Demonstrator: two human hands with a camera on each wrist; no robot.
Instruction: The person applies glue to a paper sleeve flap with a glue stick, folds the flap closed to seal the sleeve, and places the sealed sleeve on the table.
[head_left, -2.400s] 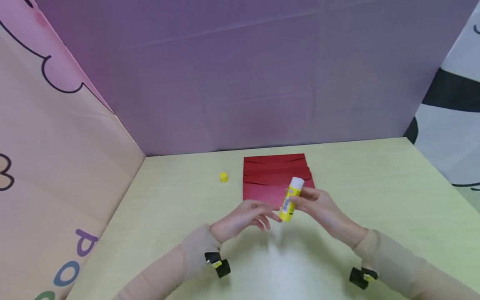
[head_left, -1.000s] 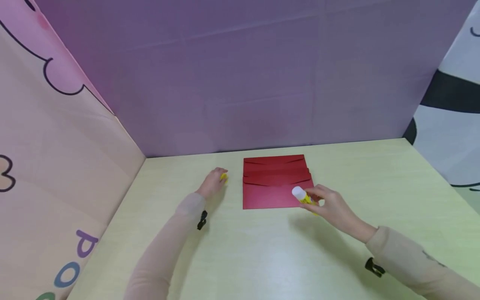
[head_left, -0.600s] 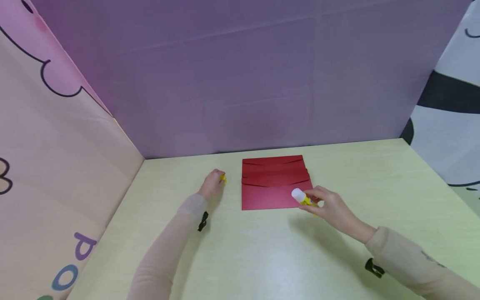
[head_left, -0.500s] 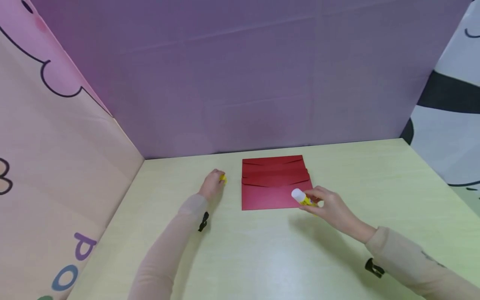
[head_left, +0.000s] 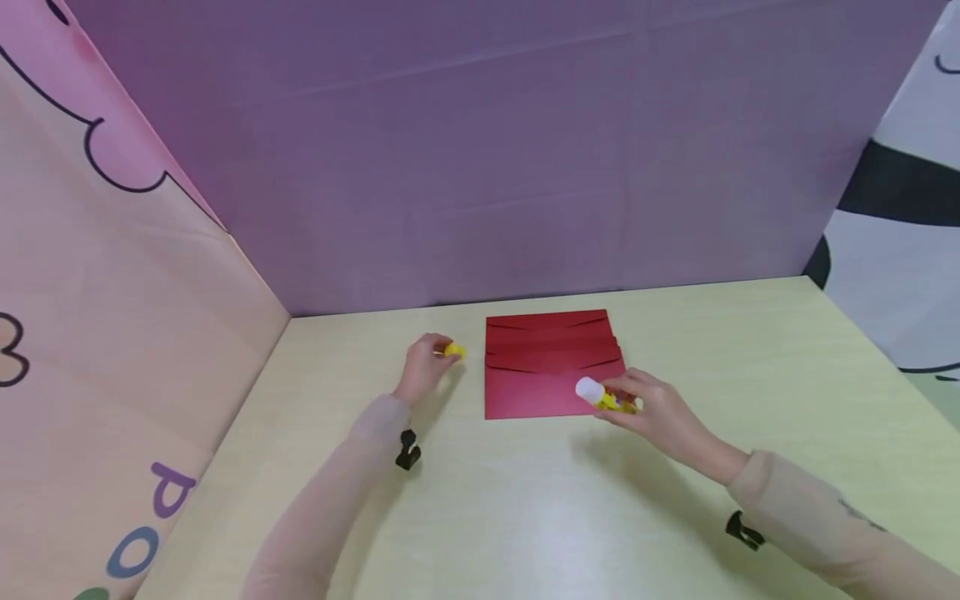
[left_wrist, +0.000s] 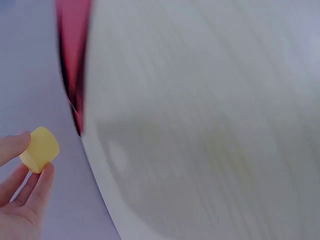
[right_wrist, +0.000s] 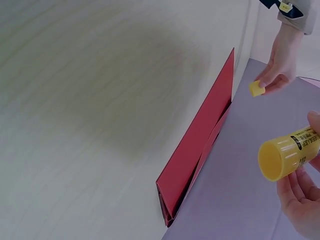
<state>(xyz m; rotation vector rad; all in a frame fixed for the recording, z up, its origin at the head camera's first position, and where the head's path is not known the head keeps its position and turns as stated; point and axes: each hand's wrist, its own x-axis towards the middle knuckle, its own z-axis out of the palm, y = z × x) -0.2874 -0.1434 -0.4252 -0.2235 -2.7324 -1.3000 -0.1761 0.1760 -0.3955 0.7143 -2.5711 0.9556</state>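
Note:
Thumb and fingertips of my left hand (head_left: 422,367) pinch a small yellow cap (left_wrist: 41,149), left of the red envelopes (head_left: 547,392). In the right wrist view the cap shows raised above the table. My right hand (head_left: 663,414) holds a yellow glue stick (right_wrist: 292,152) over the right front corner of the envelopes. Its white end points left in the head view, while the right wrist view shows the round yellow end. The envelopes lie overlapped, their flaps toward the back, and neither hand touches them. My right fingers hide part of the label.
The pale wooden table (head_left: 480,508) runs back to a purple backdrop (head_left: 465,167). A printed cream panel (head_left: 135,333) borders the left side, and a white and black panel (head_left: 900,250) stands at the right. Dark wrist cameras are strapped under both sleeves.
My left hand went from beside the glue stick to the cap on the table, gripped it and lifted it slightly rightward. My right hand tilted the glue stick, turning its white end left.

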